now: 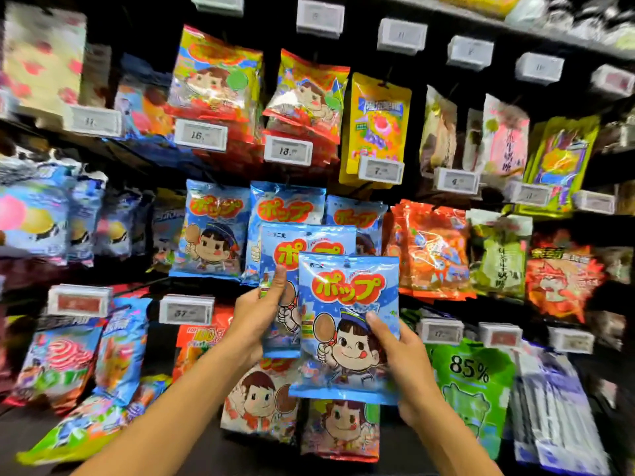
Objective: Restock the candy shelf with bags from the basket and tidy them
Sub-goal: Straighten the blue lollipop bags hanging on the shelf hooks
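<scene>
Head view: the right hand (409, 369) has its fingers curled round the right edge of the front blue candy bag (347, 304), thumb on its face. Just left of that bag and partly behind it, the left hand (254, 321) pinches a second blue bag (275, 255). Farther back, above both, matching blue bags (213, 231) hang on the candy shelf (415, 97).

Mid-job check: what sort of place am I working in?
Likely a shop's candy aisle: rows of hanging candy bags, price tags in front. The left hand holds the rear blue bag, the right hand the front blue bag.
</scene>
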{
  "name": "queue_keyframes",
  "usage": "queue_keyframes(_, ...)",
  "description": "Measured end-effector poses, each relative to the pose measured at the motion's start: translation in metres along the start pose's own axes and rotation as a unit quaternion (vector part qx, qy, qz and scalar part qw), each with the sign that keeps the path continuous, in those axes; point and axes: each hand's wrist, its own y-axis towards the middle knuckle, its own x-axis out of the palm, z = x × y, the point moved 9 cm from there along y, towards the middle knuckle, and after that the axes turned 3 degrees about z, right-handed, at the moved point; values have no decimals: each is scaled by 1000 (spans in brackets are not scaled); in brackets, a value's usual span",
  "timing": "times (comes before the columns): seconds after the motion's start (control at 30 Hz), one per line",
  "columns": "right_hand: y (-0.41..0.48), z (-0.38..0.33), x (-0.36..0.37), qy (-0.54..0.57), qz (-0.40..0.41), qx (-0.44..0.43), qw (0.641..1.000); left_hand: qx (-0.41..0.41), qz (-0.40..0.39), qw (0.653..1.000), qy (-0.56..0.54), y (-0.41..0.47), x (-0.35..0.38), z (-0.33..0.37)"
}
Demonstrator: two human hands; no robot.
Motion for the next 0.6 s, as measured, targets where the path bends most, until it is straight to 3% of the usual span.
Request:
queue_keyframes(0.23, 58, -31, -17, 35, 61, 0, 998, 13, 55, 997, 44, 35, -10, 8)
queue_keyframes(0.6, 156, -73, -1, 22, 46, 32, 998, 38, 81, 994, 70, 77, 3, 27)
